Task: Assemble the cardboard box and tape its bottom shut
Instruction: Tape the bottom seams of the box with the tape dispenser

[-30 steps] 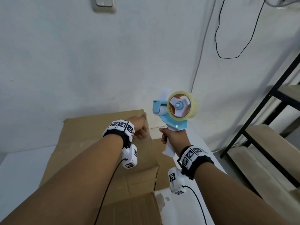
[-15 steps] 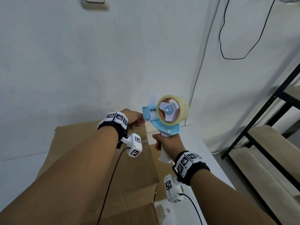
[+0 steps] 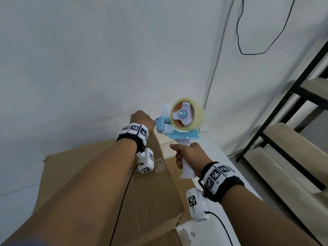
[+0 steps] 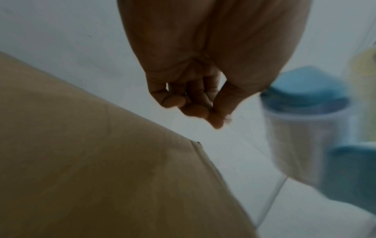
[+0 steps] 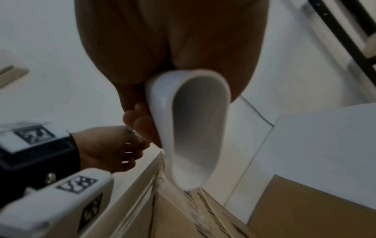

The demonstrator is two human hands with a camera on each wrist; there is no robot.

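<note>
A plain storage or packing corner of a room: bare white plaster walls [image 3: 88, 68], a black cable [image 3: 238, 32] dangling at one o'clock. At three o'clock stands a black metal rack [image 3: 266, 137] with pale wooden shelves [image 3: 291, 139].

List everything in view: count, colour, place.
cardboard box: 1, brown, on the white table, below both forearms
tape dispenser: 1, blue and white, raised above the box's far edge
tape roll: 1, clear yellowish, on the dispenser
table: 1, white, under the box
shelf rack: 1, black frame with beige boards, far right
cable: 1, black, on the wall, upper right
left hand: 1, fingers pinched by the dispenser's front end; whether on tape is unclear
right hand: 1, grips the dispenser's white handle
</note>
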